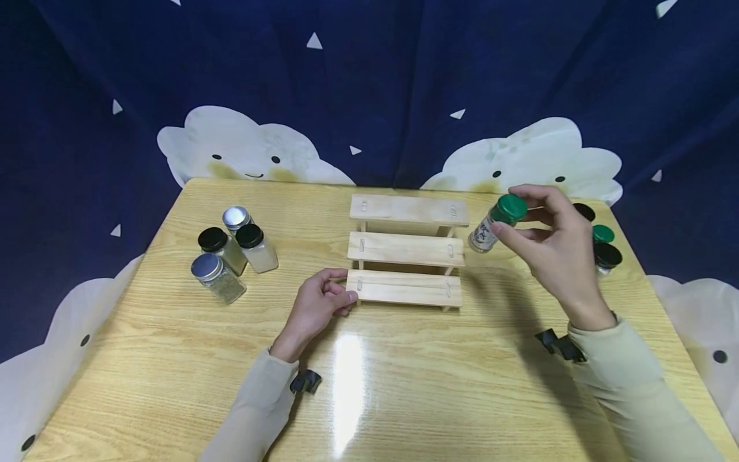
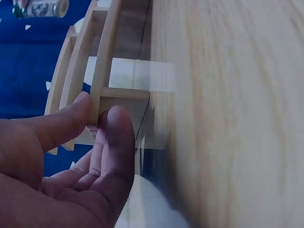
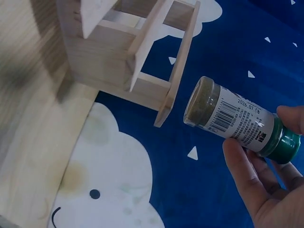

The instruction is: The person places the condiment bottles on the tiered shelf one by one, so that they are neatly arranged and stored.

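A three-tier wooden rack (image 1: 406, 249) stands on the table, its steps rising toward the back. My left hand (image 1: 322, 300) pinches the left end of its lowest step, thumb on top and fingers underneath, as the left wrist view shows. Off the rack's right side, my right hand (image 1: 557, 247) holds a spice jar (image 1: 484, 236) with a green lid (image 1: 512, 208). The jar is tilted, its clear base toward the rack. In the right wrist view its white label (image 3: 242, 121) carries a barcode, and brown powder (image 3: 203, 102) shows inside.
On the left of the table stand several spice jars, among them a silver-lidded jar (image 1: 219, 278) and a black-lidded jar (image 1: 258, 249). More jars, one with a green lid (image 1: 603, 234), are partly hidden behind my right hand. A dark blue curtain (image 1: 398, 90) hangs behind the table.
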The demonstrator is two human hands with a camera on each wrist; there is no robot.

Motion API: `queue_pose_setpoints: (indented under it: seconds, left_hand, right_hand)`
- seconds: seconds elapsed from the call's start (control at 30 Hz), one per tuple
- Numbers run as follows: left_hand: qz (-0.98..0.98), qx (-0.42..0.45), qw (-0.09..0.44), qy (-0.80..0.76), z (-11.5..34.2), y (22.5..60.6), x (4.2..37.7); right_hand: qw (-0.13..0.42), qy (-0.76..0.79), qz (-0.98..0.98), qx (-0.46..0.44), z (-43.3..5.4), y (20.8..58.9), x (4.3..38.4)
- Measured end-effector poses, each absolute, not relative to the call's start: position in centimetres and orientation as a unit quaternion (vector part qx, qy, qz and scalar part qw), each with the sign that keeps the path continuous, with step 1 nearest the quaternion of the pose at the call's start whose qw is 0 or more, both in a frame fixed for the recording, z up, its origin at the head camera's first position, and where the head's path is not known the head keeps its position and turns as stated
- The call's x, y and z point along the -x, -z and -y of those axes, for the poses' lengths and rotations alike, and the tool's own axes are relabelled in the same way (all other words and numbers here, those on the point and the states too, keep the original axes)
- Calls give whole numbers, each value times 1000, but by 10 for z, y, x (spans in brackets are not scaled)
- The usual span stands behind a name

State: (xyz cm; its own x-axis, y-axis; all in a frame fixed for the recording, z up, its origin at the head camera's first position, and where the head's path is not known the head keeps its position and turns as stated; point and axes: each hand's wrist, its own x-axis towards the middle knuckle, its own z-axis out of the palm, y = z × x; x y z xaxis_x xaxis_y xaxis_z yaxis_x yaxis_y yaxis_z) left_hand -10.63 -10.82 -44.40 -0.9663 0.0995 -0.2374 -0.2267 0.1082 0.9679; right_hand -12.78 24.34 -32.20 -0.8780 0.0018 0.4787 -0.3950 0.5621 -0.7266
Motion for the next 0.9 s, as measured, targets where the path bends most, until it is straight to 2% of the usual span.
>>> queue_pose_setpoints:
  seconds: [0.9]
  left_hand:
    - [-731, 48, 124, -669, 107, 445, 107]
  right_hand:
    - [183, -496, 830, -178, -186, 302, 175]
